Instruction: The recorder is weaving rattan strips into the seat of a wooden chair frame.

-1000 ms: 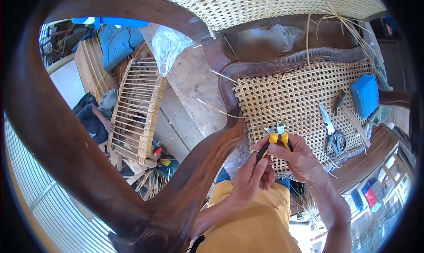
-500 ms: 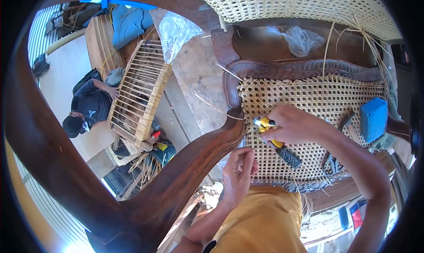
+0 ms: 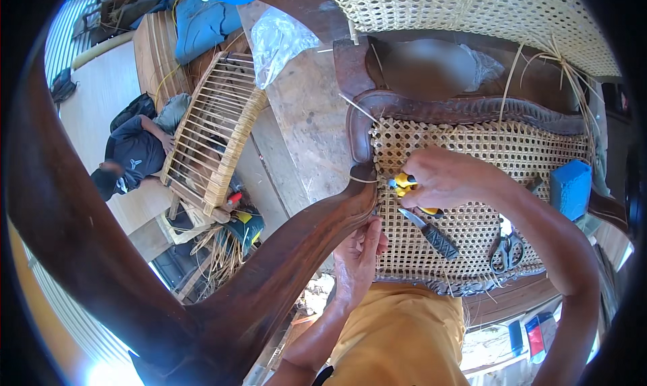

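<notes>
Wood, dark and smooth, swept along the left as the chair arm [image 3: 290, 248], which we judged hard and slick. Just beside its right edge, on the near side, we saw the left hand [image 3: 359, 252], its fingers drawn close together; whether they pinched anything, we could not tell. A cane strand [image 3: 364, 180] crossed the arm's far end, probably light and springy, apt to split if bent sharply. Over the left part of the woven cane seat [image 3: 404, 251] were the yellow-handled pliers [image 3: 403, 179], which we took for stiff, compact and best held by their grips; the right hand [image 3: 441, 177] had its fingers curled around them. Farther right, we saw a black-handled knife [image 3: 441, 242], scissors [image 3: 505, 252] and a blue block [image 3: 571, 189].
</notes>
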{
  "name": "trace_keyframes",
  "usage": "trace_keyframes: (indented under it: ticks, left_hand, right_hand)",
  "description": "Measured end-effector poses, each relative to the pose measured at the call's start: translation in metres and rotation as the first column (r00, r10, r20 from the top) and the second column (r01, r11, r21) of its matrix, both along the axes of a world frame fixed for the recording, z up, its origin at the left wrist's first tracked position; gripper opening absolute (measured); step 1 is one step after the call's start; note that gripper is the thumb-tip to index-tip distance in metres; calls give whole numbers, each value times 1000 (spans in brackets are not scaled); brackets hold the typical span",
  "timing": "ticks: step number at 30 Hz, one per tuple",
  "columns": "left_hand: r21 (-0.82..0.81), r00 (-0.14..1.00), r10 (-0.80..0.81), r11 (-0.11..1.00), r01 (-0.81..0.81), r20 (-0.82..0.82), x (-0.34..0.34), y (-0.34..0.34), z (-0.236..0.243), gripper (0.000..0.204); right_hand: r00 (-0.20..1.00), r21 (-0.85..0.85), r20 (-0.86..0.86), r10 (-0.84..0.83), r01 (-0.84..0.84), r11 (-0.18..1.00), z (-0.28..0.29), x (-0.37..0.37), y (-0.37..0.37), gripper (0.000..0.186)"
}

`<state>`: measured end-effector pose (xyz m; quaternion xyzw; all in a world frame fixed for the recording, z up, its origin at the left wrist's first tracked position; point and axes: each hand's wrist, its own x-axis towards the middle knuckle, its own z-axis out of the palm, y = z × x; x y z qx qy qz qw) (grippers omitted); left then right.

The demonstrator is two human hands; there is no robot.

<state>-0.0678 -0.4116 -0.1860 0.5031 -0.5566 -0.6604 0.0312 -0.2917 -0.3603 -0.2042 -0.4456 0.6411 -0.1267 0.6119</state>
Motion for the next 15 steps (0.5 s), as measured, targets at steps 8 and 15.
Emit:
trace_keyframes:
  ticks: [8,15]
  left_hand:
    - [30,1000,17,999,-17,-5,1,-2,-1,16]
    - [9,1000,6,1000,-6,-24,0,-1,-1,16]
  right_hand:
    - [986,11,-61,153,-153,988,15,-15,-21,33]
    - [987,-47,-151,60,-67,997,10,-1,-8,27]
